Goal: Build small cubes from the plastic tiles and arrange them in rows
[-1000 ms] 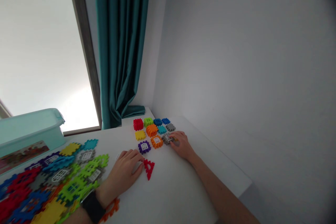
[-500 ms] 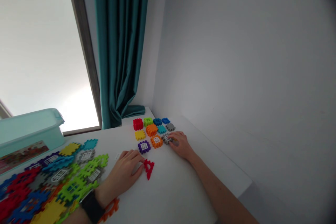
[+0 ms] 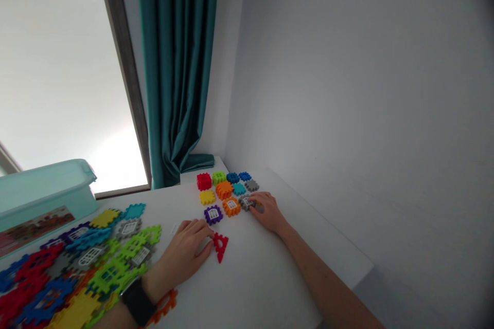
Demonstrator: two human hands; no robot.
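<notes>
Near the table's middle, my left hand (image 3: pixel 189 249) rests with its fingertips at the left edge of a red triangular piece (image 3: pixel 221 247). Farther back, my right hand (image 3: pixel 266 211) curls its fingers on a grey piece with a white window (image 3: pixel 246 202). Left of that lie an orange window piece (image 3: pixel 231 206) and a purple window piece (image 3: pixel 213 215). Behind them stand small groups of square pieces: red (image 3: pixel 204 181), lime green (image 3: pixel 218 178), orange (image 3: pixel 224 190), yellow (image 3: pixel 207 197), teal (image 3: pixel 239 188), blue (image 3: pixel 244 176) and grey (image 3: pixel 252 185).
A heap of mixed pieces (image 3: pixel 108 275) covers the table's left side, in front of a light teal bin (image 3: pixel 83 195). An orange piece (image 3: pixel 168 304) lies beside my left wrist. A green curtain (image 3: pixel 177 72) hangs behind, and a wall (image 3: pixel 328 87) rises on the right.
The whole view has shifted very slightly. Both hands stay at the same pieces.
</notes>
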